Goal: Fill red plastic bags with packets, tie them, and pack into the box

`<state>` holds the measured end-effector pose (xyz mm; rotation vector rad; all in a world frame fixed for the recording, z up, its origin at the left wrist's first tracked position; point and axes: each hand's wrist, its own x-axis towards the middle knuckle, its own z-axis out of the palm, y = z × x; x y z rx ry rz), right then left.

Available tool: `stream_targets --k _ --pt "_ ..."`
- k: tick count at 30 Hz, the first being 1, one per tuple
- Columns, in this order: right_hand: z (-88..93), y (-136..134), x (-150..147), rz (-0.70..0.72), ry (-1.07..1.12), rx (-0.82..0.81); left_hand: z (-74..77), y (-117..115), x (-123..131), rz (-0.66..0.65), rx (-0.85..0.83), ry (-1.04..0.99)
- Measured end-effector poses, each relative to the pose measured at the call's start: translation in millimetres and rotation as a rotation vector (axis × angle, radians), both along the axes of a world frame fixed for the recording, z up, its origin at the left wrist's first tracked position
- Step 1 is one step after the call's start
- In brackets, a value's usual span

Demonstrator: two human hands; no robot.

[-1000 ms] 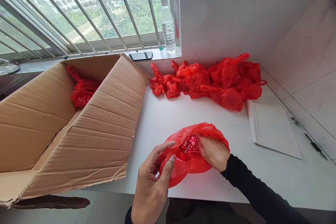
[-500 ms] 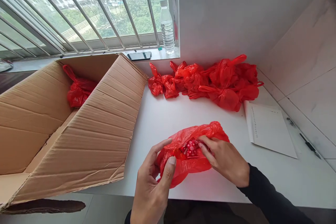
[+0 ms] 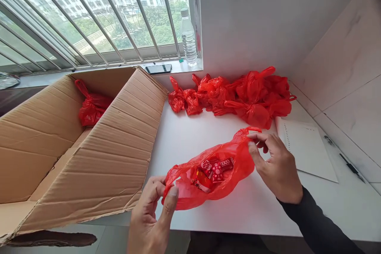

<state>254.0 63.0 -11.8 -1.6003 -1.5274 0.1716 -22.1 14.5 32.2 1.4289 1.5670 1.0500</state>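
A thin red plastic bag (image 3: 190, 202) lies spread on the white table with its mouth facing up. Inside it sit several small wrapped candies (image 3: 217, 171) in red patterned wrappers. My left hand (image 3: 154, 212) pinches the bag's near-left end between thumb and fingers. At the far-right end, my right hand (image 3: 274, 162) has its thumb and forefinger closed on the bag's gathered handle. Between the two hands the bag is stretched, so its contents show.
Several knotted red bags (image 3: 256, 95) are heaped along the wall. To the left stands an open cardboard box (image 3: 116, 147) holding another red bag (image 3: 93, 107). A notebook (image 3: 312, 147) and a pen (image 3: 353, 166) lie right. A water bottle (image 3: 189, 41) and a phone (image 3: 158, 69) rest on the sill.
My right hand has left the candies and moved right to the bag's handle, closing on it. My left hand moved left and gripped the other end. The bag's mouth is now pulled wider.
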Motion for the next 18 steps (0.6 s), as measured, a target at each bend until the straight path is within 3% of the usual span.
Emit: stream_targets --k 5,10,13,18 --pt "39.6 -14.6 1.5 0.035 0.090 0.144 14.5 13.5 10.6 0.055 0.361 -0.085" --pt "49.3 -19.2 3.3 0.084 0.239 0.121 5.4 28.7 27.8 -0.023 0.453 -0.131" --pt "52.2 -23.6 3.8 0.107 0.344 0.027 1.5 30.5 36.9 -0.099 0.401 -0.245" --pt "56.6 -30.6 -12.9 0.383 0.313 0.010 -1.5 17.9 62.0 -0.263 -0.001 -0.382"
